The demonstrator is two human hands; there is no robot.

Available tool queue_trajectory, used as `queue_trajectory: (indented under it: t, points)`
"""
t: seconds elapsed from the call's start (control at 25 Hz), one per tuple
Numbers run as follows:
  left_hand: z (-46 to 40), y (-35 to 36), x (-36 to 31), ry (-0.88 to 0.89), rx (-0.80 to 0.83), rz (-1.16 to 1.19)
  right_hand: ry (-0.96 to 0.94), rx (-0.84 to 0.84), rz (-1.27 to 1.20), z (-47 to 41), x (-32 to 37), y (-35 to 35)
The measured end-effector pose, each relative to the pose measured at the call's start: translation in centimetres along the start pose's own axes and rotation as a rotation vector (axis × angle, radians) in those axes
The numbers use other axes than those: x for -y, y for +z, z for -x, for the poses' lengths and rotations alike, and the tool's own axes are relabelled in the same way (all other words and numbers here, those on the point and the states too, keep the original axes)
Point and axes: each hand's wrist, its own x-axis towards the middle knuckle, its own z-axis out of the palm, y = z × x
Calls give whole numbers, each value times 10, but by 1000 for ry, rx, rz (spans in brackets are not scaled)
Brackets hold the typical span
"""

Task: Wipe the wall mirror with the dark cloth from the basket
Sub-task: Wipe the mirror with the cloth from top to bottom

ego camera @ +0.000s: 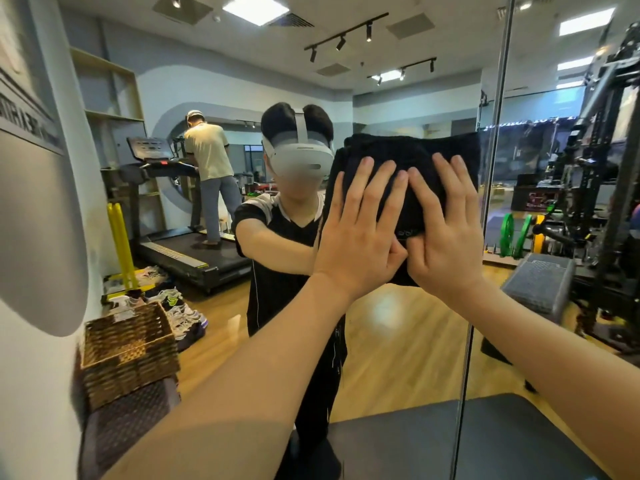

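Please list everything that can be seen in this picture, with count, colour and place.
dark cloth: one, black, folded, pressed flat against the mirror at centre.
wall mirror: one, fills most of the view, with a vertical seam at right.
basket: one, brown woven, lower left beside the mirror.
treadmill: one, black, reflected at left, a person standing on it.
shoes: several pairs, mostly white, reflected on the floor behind the basket.
weight rack: one, black, reflected at right.
left hand: fingers straight, pressing the cloth.
right hand: fingers straight, pressing the cloth.
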Motion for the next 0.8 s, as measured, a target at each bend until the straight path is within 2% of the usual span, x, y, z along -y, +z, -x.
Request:
queue_trajectory:
  t: [0.24, 0.44, 0.8]
  points:
    - [33, -2, 9, 9, 0, -10, 10, 86, -15, 26, 23, 6]
    - [45, -18, 30, 45, 65, -41, 39, 49, -49, 28, 51, 17]
    - [53, -83, 147, 30, 107, -132, -16, 74, 0, -42, 155, 59]
